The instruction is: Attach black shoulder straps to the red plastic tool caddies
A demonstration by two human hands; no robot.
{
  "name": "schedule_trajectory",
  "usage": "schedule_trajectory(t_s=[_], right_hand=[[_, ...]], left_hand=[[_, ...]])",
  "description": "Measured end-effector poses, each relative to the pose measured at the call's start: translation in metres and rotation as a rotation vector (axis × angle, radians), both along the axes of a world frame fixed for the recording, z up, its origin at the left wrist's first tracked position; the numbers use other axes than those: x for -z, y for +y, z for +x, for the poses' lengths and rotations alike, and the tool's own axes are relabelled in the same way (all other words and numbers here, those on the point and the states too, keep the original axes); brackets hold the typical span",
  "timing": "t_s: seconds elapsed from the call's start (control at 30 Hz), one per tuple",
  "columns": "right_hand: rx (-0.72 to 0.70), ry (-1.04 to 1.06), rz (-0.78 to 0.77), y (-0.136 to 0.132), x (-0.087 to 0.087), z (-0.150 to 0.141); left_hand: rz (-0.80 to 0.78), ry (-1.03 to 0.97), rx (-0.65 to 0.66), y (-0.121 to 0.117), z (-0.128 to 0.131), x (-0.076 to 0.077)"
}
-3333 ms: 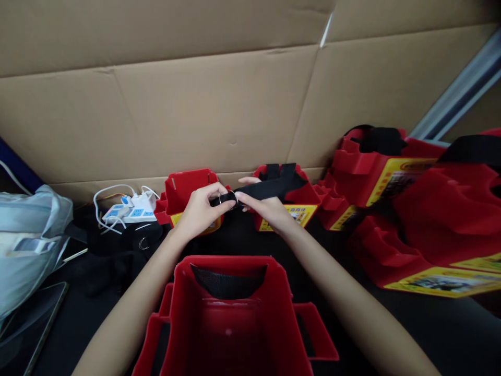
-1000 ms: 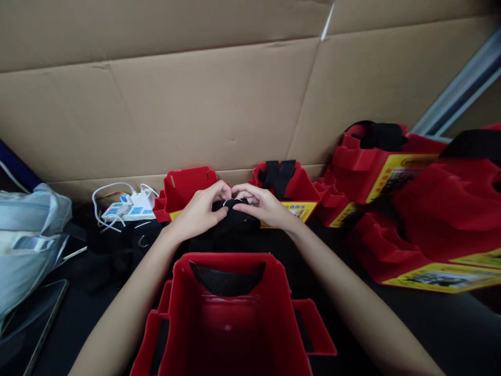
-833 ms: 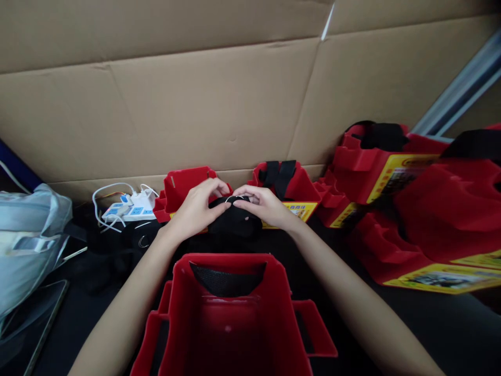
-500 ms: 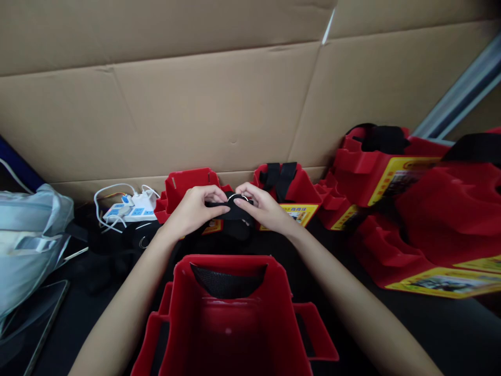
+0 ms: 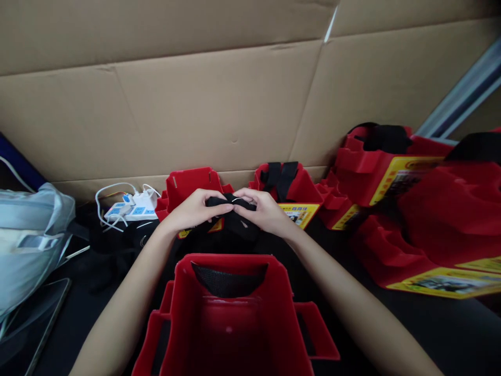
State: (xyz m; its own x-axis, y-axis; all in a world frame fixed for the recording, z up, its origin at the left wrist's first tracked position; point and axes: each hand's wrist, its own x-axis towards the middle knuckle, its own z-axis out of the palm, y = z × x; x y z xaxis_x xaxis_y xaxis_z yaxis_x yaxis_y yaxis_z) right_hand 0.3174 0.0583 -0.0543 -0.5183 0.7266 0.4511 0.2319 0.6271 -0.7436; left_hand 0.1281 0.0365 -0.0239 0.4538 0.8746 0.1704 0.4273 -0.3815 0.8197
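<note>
Within both grips (image 5: pixel 196 210) (image 5: pixel 269 211), black strap (image 5: pixel 235 223)

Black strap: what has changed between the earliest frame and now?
A length of the black strap, which stretched rightward past the right hand, now shows bunched below the hands. The metal ring, then plainly visible, shows just a thin bright edge. The left hand and right hand hold the strap in both. The front red bin and power strip stayed put.

Dim, soft lt, cardboard (image 5: pixel 219 115) dull, blk tabletop (image 5: pixel 422 334) v. dark, R-side bins (image 5: pixel 450 203) blurry & stretched.
</note>
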Motion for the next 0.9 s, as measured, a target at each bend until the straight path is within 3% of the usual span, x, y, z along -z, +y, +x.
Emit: schedule_trajectory(t_s=[0.2, 0.37, 0.43, 0.53, 0.7, 0.9], right_hand=[[0.078, 0.097, 0.066, -0.003, -0.001, -0.007], [0.228, 0.169, 0.122, -0.001, 0.001, -0.007], [0.260, 0.189, 0.117, 0.002, 0.001, -0.004], [0.238, 0.215, 0.077, 0.003, 0.001, -0.001], [0.134, 0.132, 0.066, -0.004, -0.004, -0.002], [0.083, -0.081, 0.089, -0.015, -0.013, -0.001]], left_hand=[[0.059, -0.076, 0.019, -0.003, 0.007, 0.000], [0.119, -0.098, -0.038, -0.009, 0.019, 0.002], [0.118, -0.125, 0.004, -0.011, 0.023, 0.002], [0.102, -0.172, 0.044, -0.012, 0.025, 0.003], [0.147, -0.170, -0.222, -0.011, 0.022, 0.006], [-0.092, -0.135, -0.154, -0.011, 0.018, 0.003]])
